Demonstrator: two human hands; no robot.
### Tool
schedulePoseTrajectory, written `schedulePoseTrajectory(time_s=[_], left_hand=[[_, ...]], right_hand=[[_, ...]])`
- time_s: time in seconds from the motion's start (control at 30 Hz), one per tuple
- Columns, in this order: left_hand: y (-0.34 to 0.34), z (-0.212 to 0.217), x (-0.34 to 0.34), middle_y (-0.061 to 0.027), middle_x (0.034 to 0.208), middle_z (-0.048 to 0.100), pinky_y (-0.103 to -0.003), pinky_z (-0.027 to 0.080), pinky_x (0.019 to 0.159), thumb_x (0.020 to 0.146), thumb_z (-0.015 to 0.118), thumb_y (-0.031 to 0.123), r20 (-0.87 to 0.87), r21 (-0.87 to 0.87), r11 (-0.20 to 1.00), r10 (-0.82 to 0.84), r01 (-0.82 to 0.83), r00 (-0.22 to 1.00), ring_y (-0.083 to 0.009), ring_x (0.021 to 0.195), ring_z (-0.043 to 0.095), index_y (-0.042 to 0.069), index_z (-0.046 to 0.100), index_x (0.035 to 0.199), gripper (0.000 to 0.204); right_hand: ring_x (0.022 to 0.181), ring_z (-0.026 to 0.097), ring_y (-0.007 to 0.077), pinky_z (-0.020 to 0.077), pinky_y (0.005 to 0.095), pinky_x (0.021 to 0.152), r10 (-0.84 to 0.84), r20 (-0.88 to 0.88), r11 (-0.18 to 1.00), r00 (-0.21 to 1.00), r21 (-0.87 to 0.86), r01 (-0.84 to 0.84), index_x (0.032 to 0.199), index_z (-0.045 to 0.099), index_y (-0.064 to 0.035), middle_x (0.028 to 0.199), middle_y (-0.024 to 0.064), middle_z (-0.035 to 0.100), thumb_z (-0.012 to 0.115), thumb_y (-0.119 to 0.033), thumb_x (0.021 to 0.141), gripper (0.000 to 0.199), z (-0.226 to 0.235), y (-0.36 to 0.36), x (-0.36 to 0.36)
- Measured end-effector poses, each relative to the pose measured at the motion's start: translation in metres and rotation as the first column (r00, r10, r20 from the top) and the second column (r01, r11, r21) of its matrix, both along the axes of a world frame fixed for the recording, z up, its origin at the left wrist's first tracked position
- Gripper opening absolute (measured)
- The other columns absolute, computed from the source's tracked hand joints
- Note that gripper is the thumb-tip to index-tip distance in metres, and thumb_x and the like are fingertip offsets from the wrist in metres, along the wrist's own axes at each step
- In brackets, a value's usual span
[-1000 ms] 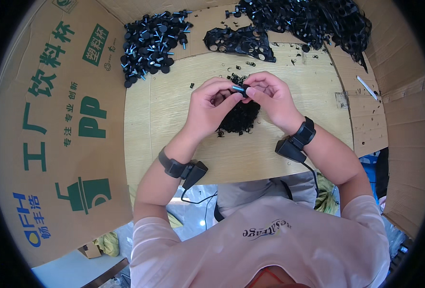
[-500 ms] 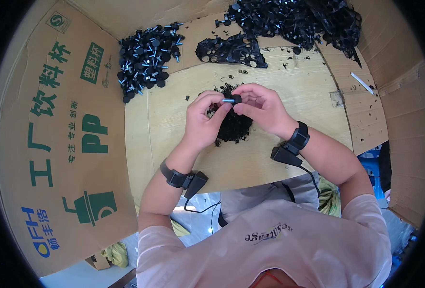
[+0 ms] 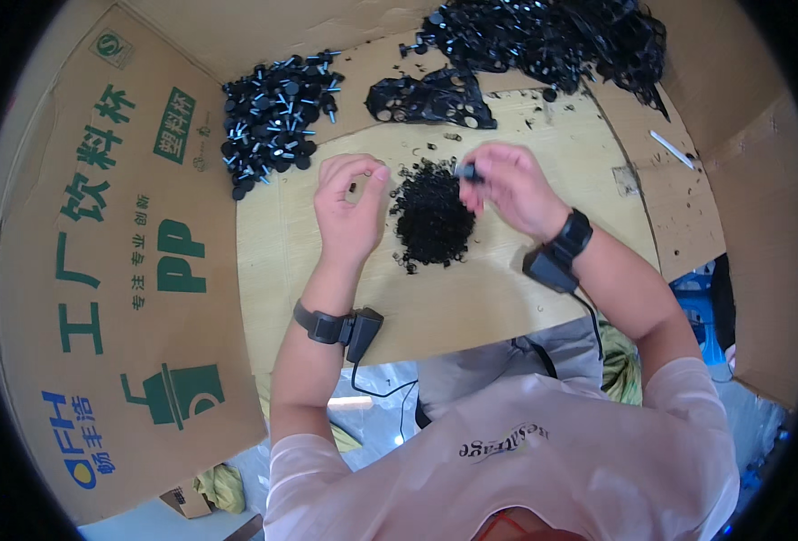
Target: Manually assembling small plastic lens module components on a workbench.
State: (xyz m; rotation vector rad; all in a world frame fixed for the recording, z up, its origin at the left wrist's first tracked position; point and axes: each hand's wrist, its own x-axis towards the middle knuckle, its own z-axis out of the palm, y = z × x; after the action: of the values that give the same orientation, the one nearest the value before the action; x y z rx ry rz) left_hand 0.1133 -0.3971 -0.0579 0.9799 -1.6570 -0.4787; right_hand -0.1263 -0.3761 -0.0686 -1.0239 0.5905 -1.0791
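Observation:
My right hand (image 3: pixel 516 191) pinches a black-headed bolt (image 3: pixel 471 171), both slightly smeared by motion, at the upper right edge of a heap of small black curled scraps (image 3: pixel 433 216). To the heap's left, my left hand (image 3: pixel 349 209) is raised with thumb and fingertips brought together; whether a tiny bit sits between them I cannot make out. At the back left lies a pile of black-headed bolts (image 3: pixel 282 113) with shiny threaded shanks. A flat black sheet with round holes (image 3: pixel 430 99) lies behind the heap.
More black bolts and holed black sheeting (image 3: pixel 543 45) are piled at the back right. A white stick (image 3: pixel 672 150) lies on the cardboard at right. Tall cardboard walls (image 3: pixel 137 270) enclose the board (image 3: pixel 561 180). Wrist-strapped devices with cables (image 3: pixel 552 269) hang at both forearms.
My hands have parted from over the heap. The left hand has moved left, off the bolt; the right hand has moved right, carrying the bolt.

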Motion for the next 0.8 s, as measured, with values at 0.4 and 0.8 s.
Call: schedulePoseTrajectory(time_s=[0.4, 0.8], left_hand=[[0.017, 0.001, -0.011, -0.0066, 0.098, 0.069, -0.036, 0.045, 0.089, 0.077, 0.065, -0.007, 0.194, 0.033, 0.914, -0.404, 0.405, 0.894, -0.0253, 0.097, 0.058, 0.004, 0.072, 0.092, 0.021], [0.025, 0.033, -0.011, -0.0099, 0.095, 0.069, -0.031, 0.053, 0.071, 0.081, 0.071, 0.0, 0.102, -0.071, 0.962, -0.257, 0.264, 0.961, -0.0204, 0.081, 0.064, 0.002, 0.07, 0.102, 0.021]], right_hand=[[0.068, 0.06, 0.0134, 0.0455, 0.025, 0.059, -0.361, 0.148, 0.932, 0.921, 0.091, 0.351, 0.104, 0.063, -0.0002, 0.08, 0.0088, 0.066, 0.055, -0.022, 0.097, 0.024, -0.009, -0.015, -0.013], [0.071, 0.06, 0.0078, 0.0455, 0.0203, 0.061, -0.334, -0.184, 0.935, 0.924, -0.191, 0.3, 0.112, 0.064, -0.0012, 0.085, 0.0031, 0.068, 0.064, -0.008, 0.091, 0.022, -0.002, 0.004, 0.008]])
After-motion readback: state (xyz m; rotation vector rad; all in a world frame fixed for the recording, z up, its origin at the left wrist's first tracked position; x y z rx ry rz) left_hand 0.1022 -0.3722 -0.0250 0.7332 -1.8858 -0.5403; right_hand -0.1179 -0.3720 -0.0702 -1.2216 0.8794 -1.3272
